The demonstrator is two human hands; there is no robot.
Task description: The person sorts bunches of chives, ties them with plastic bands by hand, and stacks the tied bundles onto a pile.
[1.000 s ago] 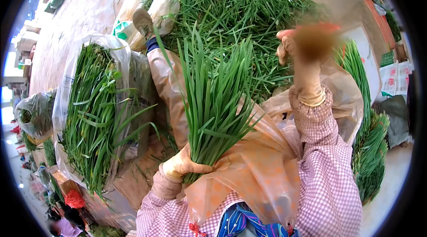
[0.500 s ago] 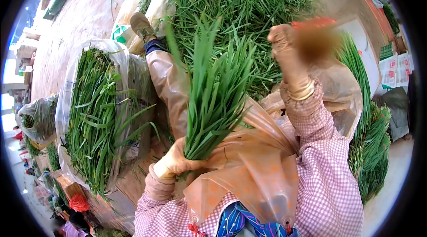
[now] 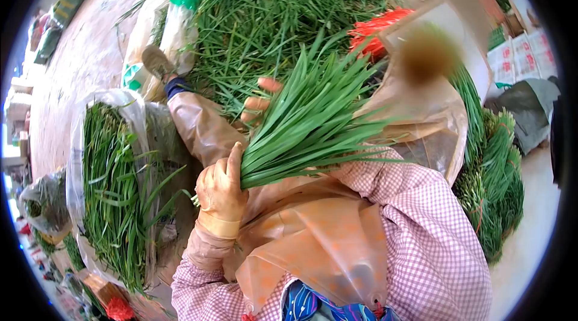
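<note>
A bunch of long, flat green leaves point(image 3: 313, 122), which look like garlic chives, lies tilted across my lap, tips to the upper right. My left hand point(image 3: 223, 185) is closed round the stem end, with a few pale stem ends showing below the fist. My right hand point(image 3: 257, 103) is under and behind the leaves, and only some fingers show, curled along the far side of the bunch. The rest of that hand is hidden. Under the bunch is a tan plastic apron point(image 3: 319, 230) over my lap.
A large heap of loose chives point(image 3: 259, 20) lies ahead. On the left stands a clear plastic bag point(image 3: 78, 158) packed with chives. Tied bundles point(image 3: 497, 182) are stacked at right. Red strands point(image 3: 379, 29) lie beside a pale board point(image 3: 448, 29). A blurred brown spot covers part of the view.
The bunch has tipped from near upright towards the right. My right hand has come down from beside the red strands to behind the leaves. The view has shifted slightly.
</note>
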